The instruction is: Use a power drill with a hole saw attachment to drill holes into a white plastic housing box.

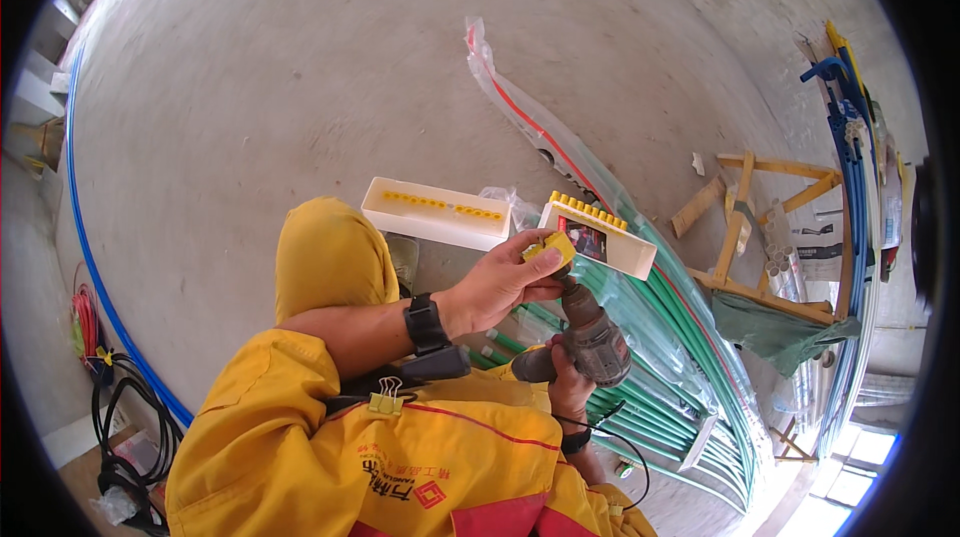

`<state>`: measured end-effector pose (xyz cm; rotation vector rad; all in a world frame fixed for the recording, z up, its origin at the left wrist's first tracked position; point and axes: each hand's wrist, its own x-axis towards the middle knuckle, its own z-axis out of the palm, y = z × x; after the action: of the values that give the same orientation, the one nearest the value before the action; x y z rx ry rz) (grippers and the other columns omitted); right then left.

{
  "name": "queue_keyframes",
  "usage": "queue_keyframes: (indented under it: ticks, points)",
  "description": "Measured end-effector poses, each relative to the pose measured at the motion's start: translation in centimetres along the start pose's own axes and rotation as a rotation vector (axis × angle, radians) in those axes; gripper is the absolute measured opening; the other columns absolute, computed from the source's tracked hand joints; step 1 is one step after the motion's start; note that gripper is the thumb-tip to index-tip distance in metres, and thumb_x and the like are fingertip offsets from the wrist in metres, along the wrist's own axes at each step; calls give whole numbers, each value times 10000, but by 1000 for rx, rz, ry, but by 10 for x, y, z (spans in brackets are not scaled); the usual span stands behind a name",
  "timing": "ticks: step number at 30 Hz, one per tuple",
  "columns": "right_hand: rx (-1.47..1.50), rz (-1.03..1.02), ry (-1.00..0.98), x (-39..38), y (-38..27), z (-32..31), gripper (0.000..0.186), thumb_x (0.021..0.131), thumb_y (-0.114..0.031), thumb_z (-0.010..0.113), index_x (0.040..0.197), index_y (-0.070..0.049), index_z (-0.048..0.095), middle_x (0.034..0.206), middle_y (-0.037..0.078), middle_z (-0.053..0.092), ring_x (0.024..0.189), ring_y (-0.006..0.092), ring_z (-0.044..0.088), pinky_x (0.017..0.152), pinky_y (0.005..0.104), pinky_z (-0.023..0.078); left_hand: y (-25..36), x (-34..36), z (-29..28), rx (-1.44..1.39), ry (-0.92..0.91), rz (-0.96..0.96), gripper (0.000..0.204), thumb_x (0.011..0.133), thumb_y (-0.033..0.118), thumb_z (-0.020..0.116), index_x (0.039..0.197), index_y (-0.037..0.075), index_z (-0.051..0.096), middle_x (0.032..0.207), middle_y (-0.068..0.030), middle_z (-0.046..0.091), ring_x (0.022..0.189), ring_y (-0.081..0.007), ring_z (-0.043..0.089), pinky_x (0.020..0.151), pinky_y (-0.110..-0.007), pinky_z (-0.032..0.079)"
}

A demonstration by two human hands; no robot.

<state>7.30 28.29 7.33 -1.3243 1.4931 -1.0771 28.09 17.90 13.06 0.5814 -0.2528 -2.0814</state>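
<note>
Near the centre, my left hand (500,282) partly covers the yellow block (563,246); the lower edge cuts off my yellow jacket (270,417).

Drill casing (598,345) matt plastic, seemingly; pipes (735,407) smooth plastic; jacket (260,417) cloth; floor (300,77) matt concrete; frame (728,249) wood.
</note>
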Motion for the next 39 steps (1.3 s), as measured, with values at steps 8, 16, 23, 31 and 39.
queue_keyframes:
  ticks: [8,16,23,31,39]
  points:
    - [-400,-257,74,-4,2,-3,213,807,-80,690,1007,-46,628,944,68,636,829,203,586,771,328,464,9,2,1,71,57,-114,487,917,241,600,1326,53,417,1101,-70,596,981,-165,615,879,-296,512]
    - [-59,9,-139,6,-14,3,250,726,-144,747,925,-54,626,788,62,638,676,222,603,615,330,480,-5,8,-8,46,137,-67,372,946,351,528,1214,104,456,1017,-41,586,964,-188,620,839,-348,509]
    - [-412,-265,85,13,-13,16,460,712,-163,748,1108,-13,571,929,92,650,793,206,633,713,310,502,-18,15,-12,-117,183,-26,353,934,457,504,1098,152,436,926,-33,560,963,-243,626,825,-388,494]
    - [-493,-261,-69,4,21,0,635,719,-202,750,1242,35,480,1018,128,639,888,243,638,796,310,493,-17,13,-15,-79,146,-53,387,937,484,479,1114,140,487,924,-38,580,944,-230,634,801,-331,490]
    - [340,113,-25,1,-14,14,341,818,-205,656,1092,-23,567,922,66,614,807,167,577,718,315,473,-13,15,-3,-150,-106,97,466,946,490,449,1239,128,460,1022,-72,588,1036,-241,600,832,-303,465]
